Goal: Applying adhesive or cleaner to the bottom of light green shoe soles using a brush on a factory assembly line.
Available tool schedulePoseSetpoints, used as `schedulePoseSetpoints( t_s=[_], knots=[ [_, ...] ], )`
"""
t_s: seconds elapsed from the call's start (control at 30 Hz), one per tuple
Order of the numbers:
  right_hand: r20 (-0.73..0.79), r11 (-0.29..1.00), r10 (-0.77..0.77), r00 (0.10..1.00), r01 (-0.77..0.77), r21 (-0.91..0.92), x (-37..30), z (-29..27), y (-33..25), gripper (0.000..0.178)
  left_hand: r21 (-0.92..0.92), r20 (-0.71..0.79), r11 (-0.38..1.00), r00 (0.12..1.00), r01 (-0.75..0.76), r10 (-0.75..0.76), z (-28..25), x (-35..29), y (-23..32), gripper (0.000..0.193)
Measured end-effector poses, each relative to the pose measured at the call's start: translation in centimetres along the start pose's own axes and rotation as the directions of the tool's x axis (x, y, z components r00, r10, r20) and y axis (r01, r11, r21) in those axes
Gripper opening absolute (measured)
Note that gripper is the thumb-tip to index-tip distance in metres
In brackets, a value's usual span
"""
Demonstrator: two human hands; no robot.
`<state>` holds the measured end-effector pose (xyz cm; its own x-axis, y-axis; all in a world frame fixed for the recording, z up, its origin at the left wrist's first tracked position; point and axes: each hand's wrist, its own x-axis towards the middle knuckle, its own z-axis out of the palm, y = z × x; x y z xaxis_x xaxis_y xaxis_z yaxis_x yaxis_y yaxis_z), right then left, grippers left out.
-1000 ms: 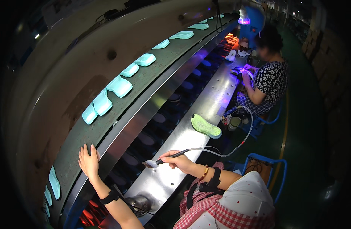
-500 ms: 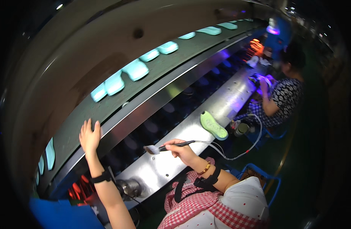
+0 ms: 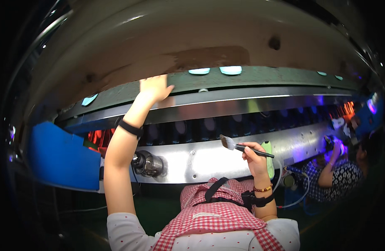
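Observation:
Over the green conveyor belt (image 3: 259,78), my left hand (image 3: 155,88) reaches out with its thumb apart. The curved brown cover hides its fingertips, and nothing shows in the hand. In my right hand (image 3: 257,162) is a brush (image 3: 229,143) with a black handle, its pale bristles with dark tips pointing left above the metal ledge (image 3: 213,160). Just behind that hand a light green shoe sole (image 3: 268,147) lies on the ledge, partly covered by the fingers. Pale turquoise soles (image 3: 231,70) rest on the belt to the right of my left hand, and another turquoise sole (image 3: 89,99) lies to its left.
The brown cover (image 3: 138,58) overhangs the belt. Below the metal rail (image 3: 242,93) dark shoe-shaped items show in a row. A round metal fitting (image 3: 148,164) and a blue housing (image 3: 65,157) stand at left. A co-worker (image 3: 339,171) sits at right, near a thin white tube (image 3: 301,198).
The view has swung to the left. My left hand has gone farther over the belt, under the cover's edge. My right hand keeps hold of the brush.

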<state>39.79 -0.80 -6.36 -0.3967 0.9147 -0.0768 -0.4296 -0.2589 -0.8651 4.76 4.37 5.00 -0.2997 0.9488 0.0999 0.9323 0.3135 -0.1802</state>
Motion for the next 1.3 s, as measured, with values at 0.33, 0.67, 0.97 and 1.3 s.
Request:
schedulePoseSetpoints(
  t_s=[0.33, 0.67, 0.97, 1.3],
  knots=[
    [0.027, 0.997, -0.061, 0.998, 0.062, -0.051, -1.4, -3.0, -1.1, 0.024, -0.333, 0.056, 0.939, 0.993, -0.081, 0.106, -1.8, 1.8, 0.2, 0.038],
    [0.306, 0.998, -0.036, 0.951, 0.052, -0.043, 1.1, 0.6, -2.7, 0.022, -0.631, 0.149, -0.736, 0.893, -0.245, -0.425, 7.2, -14.8, 3.9, 0.046],
    [0.425, 1.0, 0.012, 0.905, -0.012, -0.002, 0.7, 4.9, -2.1, 0.022, -0.076, 0.0, -0.928, 0.931, 0.364, 0.365, 11.8, -23.2, 7.2, 0.074],
    [0.45, 0.975, 0.188, 0.873, -0.11, -0.195, 5.0, 6.4, 1.2, 0.02, -0.072, 0.107, -0.962, 0.961, 0.263, 0.255, 9.0, -22.0, 12.0, 0.093]
  ],
)
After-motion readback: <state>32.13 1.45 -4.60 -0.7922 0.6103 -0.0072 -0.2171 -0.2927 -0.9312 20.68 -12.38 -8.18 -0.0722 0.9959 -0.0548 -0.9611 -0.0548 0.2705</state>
